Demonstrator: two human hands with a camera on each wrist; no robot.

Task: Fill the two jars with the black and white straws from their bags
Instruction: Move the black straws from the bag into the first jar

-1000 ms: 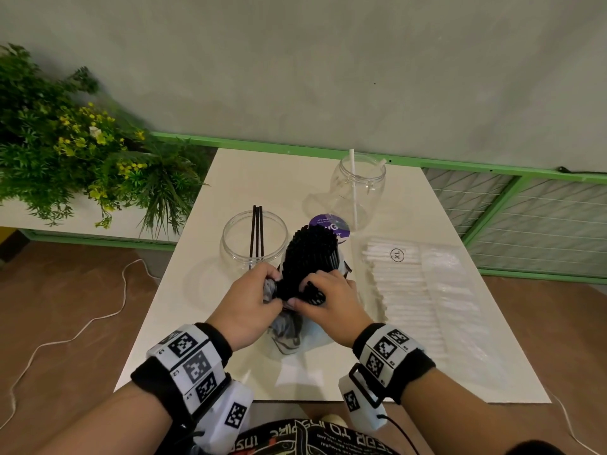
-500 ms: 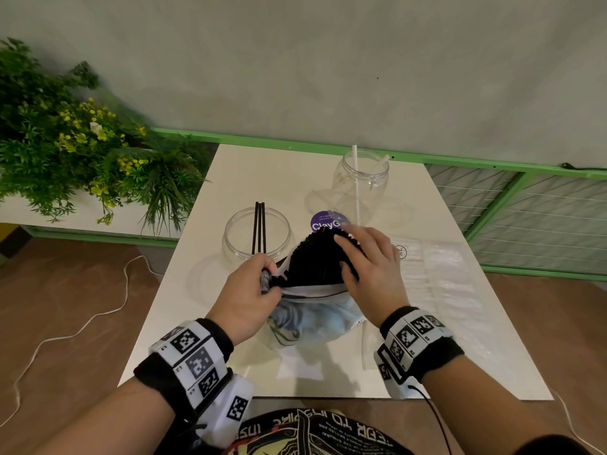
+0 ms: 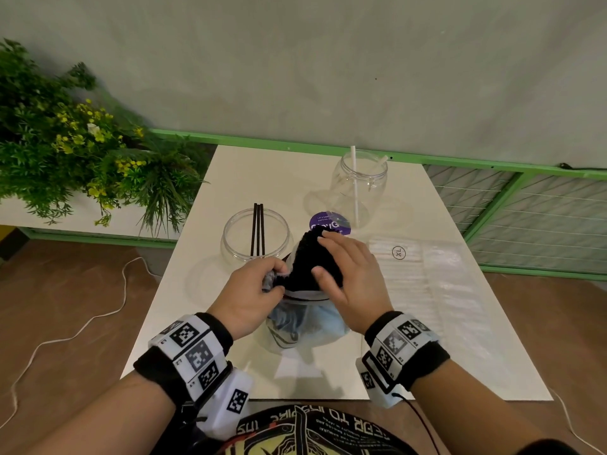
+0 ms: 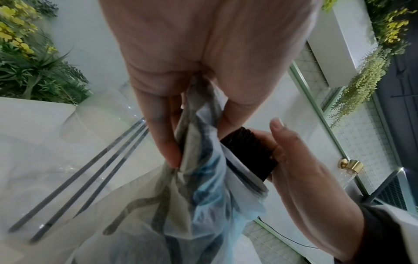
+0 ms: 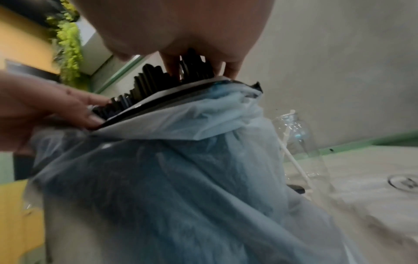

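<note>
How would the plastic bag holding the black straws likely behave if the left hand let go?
The bag looks thin and crumpled, so probably floppy. With the left hand pinching its rim, it would likely sag once released. The black straws stand bunched and might fan out.

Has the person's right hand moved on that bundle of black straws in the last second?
Yes. The right hand has slid from the bundle's near end up toward the purple label, over the black straws.

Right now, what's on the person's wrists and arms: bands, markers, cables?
Both forearms are bare. The left hand and right hand each have a black wristband wrapped in white panels printed with black square fiducial markers. A white camera block hangs under each wrist; a thin black cable trails from the right one.
</note>
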